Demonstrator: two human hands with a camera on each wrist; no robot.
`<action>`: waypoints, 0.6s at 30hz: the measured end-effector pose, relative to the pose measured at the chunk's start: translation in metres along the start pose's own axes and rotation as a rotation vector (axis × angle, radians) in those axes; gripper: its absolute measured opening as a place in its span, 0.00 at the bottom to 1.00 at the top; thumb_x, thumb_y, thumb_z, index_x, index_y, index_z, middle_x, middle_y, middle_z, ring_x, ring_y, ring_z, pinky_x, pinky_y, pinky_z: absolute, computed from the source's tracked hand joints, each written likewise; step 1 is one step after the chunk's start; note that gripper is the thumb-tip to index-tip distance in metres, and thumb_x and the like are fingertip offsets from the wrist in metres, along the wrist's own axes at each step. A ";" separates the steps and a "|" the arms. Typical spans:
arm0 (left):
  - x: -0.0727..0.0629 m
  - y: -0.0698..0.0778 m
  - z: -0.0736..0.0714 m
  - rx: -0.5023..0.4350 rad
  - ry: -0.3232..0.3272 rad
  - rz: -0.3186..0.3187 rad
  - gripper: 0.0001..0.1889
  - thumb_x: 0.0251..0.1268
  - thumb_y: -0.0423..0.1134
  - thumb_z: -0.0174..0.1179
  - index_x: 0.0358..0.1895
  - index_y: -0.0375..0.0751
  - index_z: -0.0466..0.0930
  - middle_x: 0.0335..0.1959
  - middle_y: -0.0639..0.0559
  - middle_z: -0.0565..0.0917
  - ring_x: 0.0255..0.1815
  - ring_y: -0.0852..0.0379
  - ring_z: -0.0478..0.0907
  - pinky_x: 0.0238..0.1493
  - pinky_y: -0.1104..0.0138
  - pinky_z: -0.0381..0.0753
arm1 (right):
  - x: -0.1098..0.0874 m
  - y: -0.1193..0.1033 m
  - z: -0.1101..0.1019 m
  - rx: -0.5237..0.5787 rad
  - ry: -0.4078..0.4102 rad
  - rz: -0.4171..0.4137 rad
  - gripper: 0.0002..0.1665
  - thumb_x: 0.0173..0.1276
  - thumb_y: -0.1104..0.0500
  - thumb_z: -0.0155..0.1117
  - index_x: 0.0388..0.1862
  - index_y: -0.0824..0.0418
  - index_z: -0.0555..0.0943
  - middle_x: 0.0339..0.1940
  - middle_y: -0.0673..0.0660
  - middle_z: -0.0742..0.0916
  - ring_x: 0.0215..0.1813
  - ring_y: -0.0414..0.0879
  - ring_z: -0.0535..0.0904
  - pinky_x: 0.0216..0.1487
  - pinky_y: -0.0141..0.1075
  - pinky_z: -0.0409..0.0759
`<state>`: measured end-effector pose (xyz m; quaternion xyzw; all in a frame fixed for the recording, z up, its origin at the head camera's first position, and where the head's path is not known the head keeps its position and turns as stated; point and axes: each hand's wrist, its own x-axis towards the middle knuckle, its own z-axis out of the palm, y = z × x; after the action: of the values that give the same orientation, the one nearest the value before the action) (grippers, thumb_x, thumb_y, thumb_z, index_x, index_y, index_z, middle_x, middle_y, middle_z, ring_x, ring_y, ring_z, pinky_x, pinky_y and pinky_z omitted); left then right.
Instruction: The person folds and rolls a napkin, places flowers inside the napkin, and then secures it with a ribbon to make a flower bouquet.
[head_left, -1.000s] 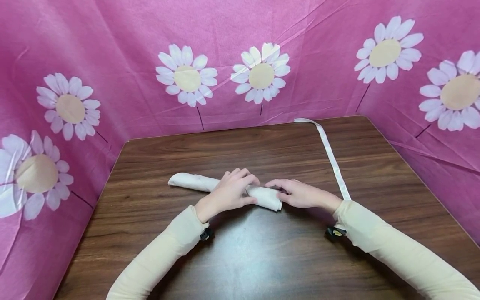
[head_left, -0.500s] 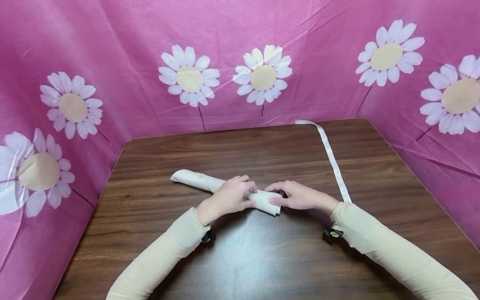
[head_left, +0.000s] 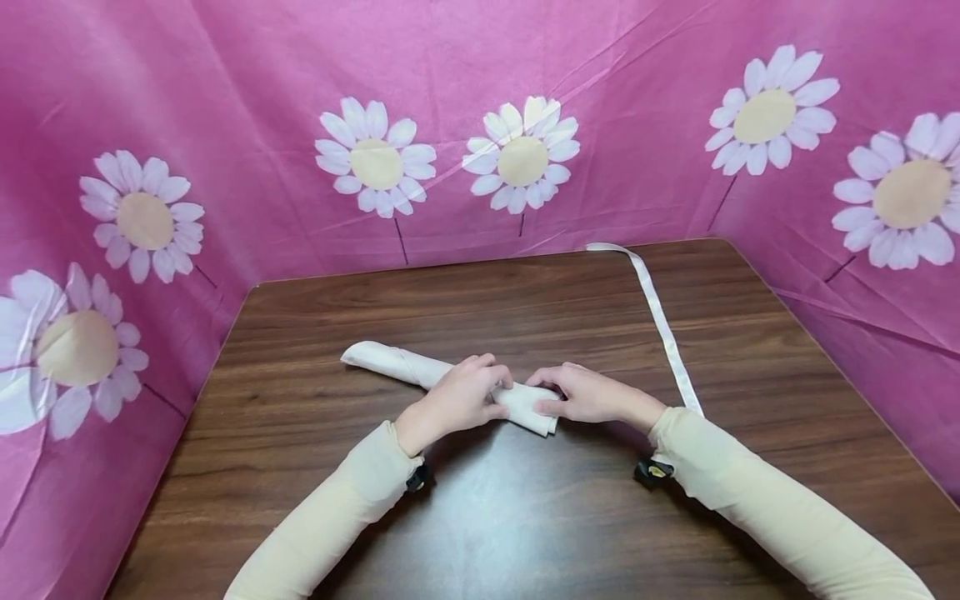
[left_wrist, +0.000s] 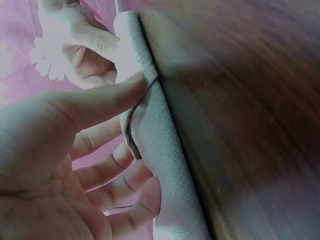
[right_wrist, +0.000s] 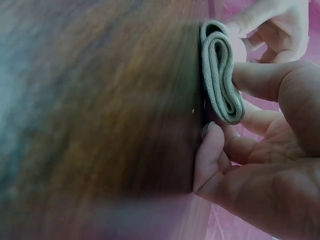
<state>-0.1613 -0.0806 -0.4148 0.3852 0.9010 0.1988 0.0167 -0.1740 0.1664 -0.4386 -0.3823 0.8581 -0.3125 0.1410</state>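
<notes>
A long roll of off-white cloth [head_left: 386,360] lies slanting across the wooden table, its right end nearer the person. Just right of the roll's middle, the left hand [head_left: 457,396] holds it, thumb on the near side and fingers along the far side. In the left wrist view, the thumb presses beside a loose edge on the rolled cloth [left_wrist: 167,145]. The right hand [head_left: 588,396] grips the right end, its thumb on top and its fingers behind. Several flattened layers show at the end of the cloth [right_wrist: 220,75] in the right wrist view.
A narrow white ribbon [head_left: 656,312] runs from the back edge of the wooden table [head_left: 315,308] toward the right sleeve. Pink fabric [head_left: 262,100] printed with daisies hangs around the back and sides.
The right hand has moved left onto the roll's right end, its thumb now over the cloth. The roll's right end has shifted slightly toward the person. The left hand stays nearly in place.
</notes>
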 end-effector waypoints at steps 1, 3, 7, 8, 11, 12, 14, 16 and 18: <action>0.000 -0.001 0.000 -0.004 0.005 -0.001 0.16 0.56 0.41 0.77 0.43 0.42 0.83 0.38 0.50 0.79 0.39 0.52 0.74 0.45 0.60 0.75 | 0.000 0.000 0.000 0.000 -0.004 -0.002 0.14 0.72 0.61 0.67 0.53 0.65 0.81 0.36 0.46 0.86 0.34 0.36 0.76 0.38 0.33 0.76; -0.001 -0.002 0.002 -0.010 0.014 -0.007 0.16 0.55 0.41 0.77 0.44 0.42 0.83 0.39 0.50 0.79 0.39 0.52 0.74 0.45 0.61 0.75 | 0.001 -0.001 0.001 0.009 -0.018 0.004 0.14 0.72 0.60 0.67 0.52 0.65 0.80 0.35 0.46 0.86 0.33 0.35 0.76 0.37 0.33 0.76; -0.001 -0.002 0.004 -0.025 0.029 0.000 0.16 0.55 0.41 0.78 0.44 0.43 0.84 0.41 0.50 0.80 0.42 0.52 0.75 0.48 0.60 0.75 | -0.004 -0.004 0.002 0.051 -0.046 0.077 0.14 0.70 0.59 0.69 0.50 0.62 0.78 0.32 0.46 0.83 0.31 0.36 0.75 0.33 0.32 0.75; -0.002 -0.002 0.004 -0.033 0.033 0.004 0.16 0.55 0.40 0.78 0.44 0.43 0.84 0.41 0.50 0.80 0.43 0.52 0.75 0.49 0.60 0.75 | -0.005 -0.005 0.002 0.061 -0.049 0.096 0.14 0.69 0.58 0.70 0.49 0.61 0.78 0.31 0.46 0.83 0.30 0.36 0.75 0.32 0.32 0.74; -0.003 -0.001 0.004 -0.061 0.043 0.020 0.16 0.55 0.38 0.78 0.45 0.43 0.84 0.43 0.49 0.80 0.44 0.52 0.75 0.50 0.59 0.75 | -0.007 -0.009 0.004 0.087 -0.050 0.146 0.14 0.67 0.56 0.72 0.46 0.58 0.77 0.28 0.46 0.82 0.25 0.37 0.75 0.28 0.32 0.74; -0.003 -0.001 0.004 -0.069 0.044 0.024 0.16 0.55 0.38 0.77 0.45 0.42 0.84 0.44 0.49 0.80 0.44 0.52 0.75 0.50 0.60 0.75 | -0.008 -0.010 0.005 0.114 -0.054 0.160 0.15 0.66 0.56 0.72 0.45 0.58 0.77 0.28 0.46 0.82 0.24 0.38 0.76 0.26 0.32 0.75; -0.003 -0.001 0.003 -0.067 0.047 0.024 0.16 0.55 0.37 0.77 0.45 0.43 0.85 0.45 0.49 0.80 0.45 0.52 0.75 0.50 0.60 0.76 | -0.009 -0.013 0.006 0.172 -0.057 0.192 0.15 0.66 0.56 0.73 0.44 0.59 0.76 0.27 0.48 0.82 0.22 0.39 0.78 0.24 0.34 0.78; -0.003 0.000 0.003 -0.059 0.050 0.020 0.16 0.55 0.36 0.77 0.46 0.43 0.85 0.46 0.50 0.80 0.46 0.53 0.75 0.51 0.61 0.76 | -0.010 -0.014 0.007 0.245 -0.066 0.230 0.16 0.67 0.57 0.73 0.45 0.61 0.75 0.26 0.50 0.83 0.20 0.43 0.81 0.21 0.37 0.81; -0.002 -0.001 0.003 -0.054 0.055 0.016 0.16 0.55 0.37 0.78 0.47 0.44 0.85 0.48 0.50 0.80 0.48 0.52 0.76 0.53 0.61 0.75 | -0.010 -0.015 0.006 0.295 -0.076 0.263 0.17 0.67 0.57 0.73 0.45 0.62 0.75 0.26 0.52 0.82 0.20 0.46 0.82 0.19 0.40 0.81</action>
<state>-0.1601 -0.0818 -0.4181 0.3862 0.8923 0.2337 0.0005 -0.1557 0.1636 -0.4338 -0.2535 0.8397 -0.3989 0.2675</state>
